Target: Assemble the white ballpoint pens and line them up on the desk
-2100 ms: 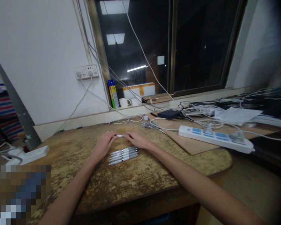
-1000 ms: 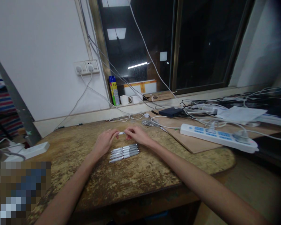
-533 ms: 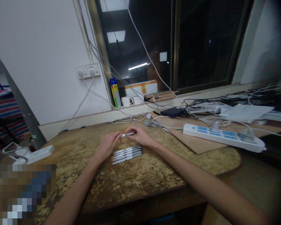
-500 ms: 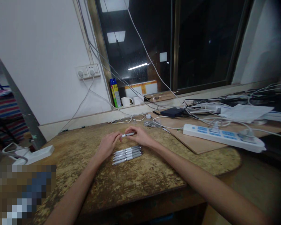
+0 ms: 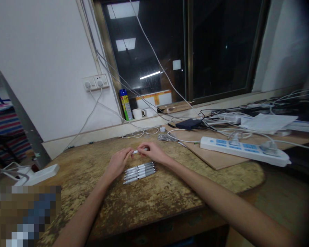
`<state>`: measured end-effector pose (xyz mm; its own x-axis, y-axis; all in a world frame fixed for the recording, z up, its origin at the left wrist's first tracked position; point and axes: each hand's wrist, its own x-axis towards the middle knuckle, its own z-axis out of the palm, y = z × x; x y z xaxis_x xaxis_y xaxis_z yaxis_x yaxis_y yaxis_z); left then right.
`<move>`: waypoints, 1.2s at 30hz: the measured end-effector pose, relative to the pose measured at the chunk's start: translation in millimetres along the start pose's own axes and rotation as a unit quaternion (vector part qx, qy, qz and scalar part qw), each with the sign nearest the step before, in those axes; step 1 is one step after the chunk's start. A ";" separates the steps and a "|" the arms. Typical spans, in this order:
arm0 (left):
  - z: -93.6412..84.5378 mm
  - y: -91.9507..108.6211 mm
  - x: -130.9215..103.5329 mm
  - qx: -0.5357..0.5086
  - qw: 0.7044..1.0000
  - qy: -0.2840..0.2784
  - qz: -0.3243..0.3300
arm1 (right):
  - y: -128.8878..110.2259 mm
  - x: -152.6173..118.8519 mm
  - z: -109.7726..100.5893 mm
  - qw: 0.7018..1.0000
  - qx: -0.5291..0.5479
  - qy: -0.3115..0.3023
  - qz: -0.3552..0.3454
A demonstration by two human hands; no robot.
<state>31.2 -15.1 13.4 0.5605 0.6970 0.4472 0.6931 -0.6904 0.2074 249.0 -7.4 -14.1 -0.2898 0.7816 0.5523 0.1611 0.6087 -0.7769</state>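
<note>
A white and grey pen (image 5: 135,151) is held level between my two hands, above the far side of a row of pens. My left hand (image 5: 120,160) pinches its left end. My right hand (image 5: 152,152) has its fingers closed around the right end, covering most of that part. Just nearer to me, several similar pens (image 5: 139,172) lie side by side on the worn wooden table (image 5: 144,202), their grey ends pointing right.
A white power strip (image 5: 244,151) rests on a brown board (image 5: 216,161) at right, among tangled cables. Another power strip (image 5: 45,174) is at left. A spray can (image 5: 125,104) and a white mug (image 5: 138,113) stand on the windowsill. A clear plastic bag (image 5: 167,137) lies behind my right hand.
My right hand's fingers have shifted left along the pen and cover more of it. My left hand keeps its pinch. The whole view has moved slightly.
</note>
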 end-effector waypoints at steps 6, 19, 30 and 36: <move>-1.2 -4.0 1.6 0.008 1.000 0.000 -0.024 | 5.4 4.5 -3.6 0.996 -0.035 0.055 -0.057; 6.5 -14.9 2.4 -0.097 0.995 0.011 0.031 | 15.8 10.5 -9.0 0.994 0.048 0.095 0.027; 8.0 -30.7 1.9 -0.055 0.997 0.049 0.037 | 27.3 13.8 -15.9 0.978 0.093 0.165 0.083; 10.3 -31.7 2.4 -0.046 0.997 0.039 0.041 | 26.6 10.9 -12.7 0.986 -0.023 0.136 0.097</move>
<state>15.3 10.5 -1.0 0.5735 0.6229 0.5321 0.6002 -0.7615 0.2446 262.1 19.1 -24.9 0.0132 0.8880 0.4596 0.2335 0.4442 -0.8650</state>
